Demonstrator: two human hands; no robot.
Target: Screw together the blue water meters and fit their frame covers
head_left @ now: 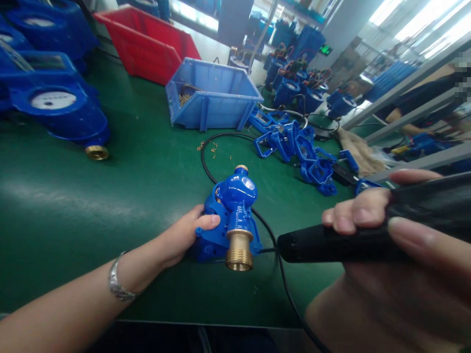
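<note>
- The left hand (189, 230) is closed around a blue meter body (241, 193), its thumb pressed on the blue bracket (221, 230) at the left side.
- The meter body is at the middle of the green table (147, 181), near the front edge, its brass threaded end (239, 252) towards the near side.
- The right hand (395, 289) is wrapped around a black power driver (353, 244), lying level and pointing left.
- The driver's thin bit (269, 250) reaches the bracket's near right corner; whether it sits in a screw is too small to tell.
- A black cable (287, 284) loops behind the meter body and passes by the driver's nose.
- Small brass screws (213, 149) lie loose beyond the meter body, before a light-blue bin (224, 105).
- A red bin (147, 46) stands far left of that bin.
- Blue frames (307, 152) are heaped at the far right.
- Finished-looking blue meters (53, 105) stand at the left.
</note>
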